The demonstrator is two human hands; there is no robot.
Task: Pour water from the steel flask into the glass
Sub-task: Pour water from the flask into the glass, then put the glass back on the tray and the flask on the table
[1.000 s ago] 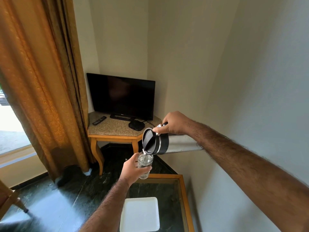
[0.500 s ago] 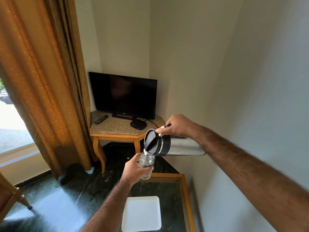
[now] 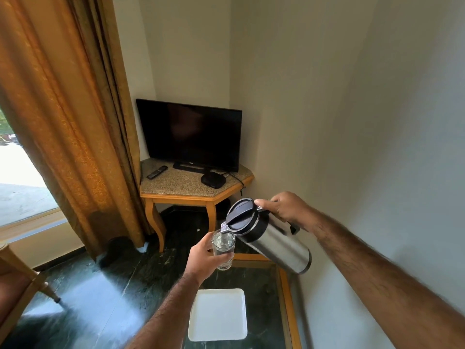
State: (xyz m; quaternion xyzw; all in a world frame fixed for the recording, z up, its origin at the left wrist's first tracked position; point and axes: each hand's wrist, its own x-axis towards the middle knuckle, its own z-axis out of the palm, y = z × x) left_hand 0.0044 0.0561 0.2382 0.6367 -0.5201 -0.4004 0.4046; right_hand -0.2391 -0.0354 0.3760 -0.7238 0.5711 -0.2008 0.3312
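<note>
Flask handle [image 3: 293, 229]: mostly hidden inside right hand [image 3: 284, 209].
Glass [image 3: 224, 249]: left wall covered by left hand [image 3: 203, 258]; water level unreadable.
Glass-topped table [image 3: 285, 293]: cut off at 6 o'clock edge.
Wooden chair [image 3: 17, 285]: cropped at 8 o'clock.
Remote [image 3: 157, 172]: buttons too small to read.
Both forearms: run out of frame.

flask [image 3: 274, 244] spout over glass [image 3: 223, 248], plate [image 3: 217, 314] below
</note>
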